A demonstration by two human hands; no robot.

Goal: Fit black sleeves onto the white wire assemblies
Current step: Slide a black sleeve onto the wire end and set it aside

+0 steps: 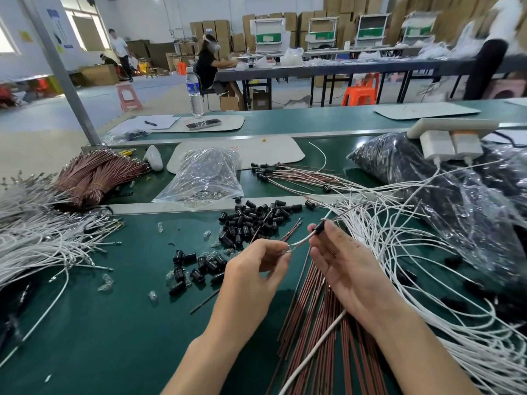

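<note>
**A:** Head view, the only one. Where's the work?

**B:** Low centre, above the desk (114, 323). The left hand (256, 269) has its fingers curled, pinching the tip of one white wire (302, 239). The right hand (342, 263), at two o'clock from it, pinches a black sleeve (320, 225) between thumb and forefinger, with the other fingers nearly straight. The wire meets that sleeve. The two hands are near each other but not touching.

**A:** How would you do this step well?

**B:** My judgement is to draw the wire taut and straight between the two pinches, then slide the sleeve along it toward eight o'clock, to the tip. Slack wire would likely buckle rather than feed. Grip the sleeve by its sides so the bore stays unblocked.

**A:** What can't you make out?

**B:** Plenty. The tip sits inside the left fingers, and something glints there, a terminal or a small bulb, I cannot tell which. The right thumb hides whether the sleeve is fully threaded or only started. A white wire emerges under the right palm toward six o'clock. It is probably the same one, but the palm covers the link. The loose sleeves (251, 223) at eleven o'clock from the hands overlap too much to count. The white wire tangle (399, 252) at three o'clock does too, and it is cut off at the right edge.
</note>
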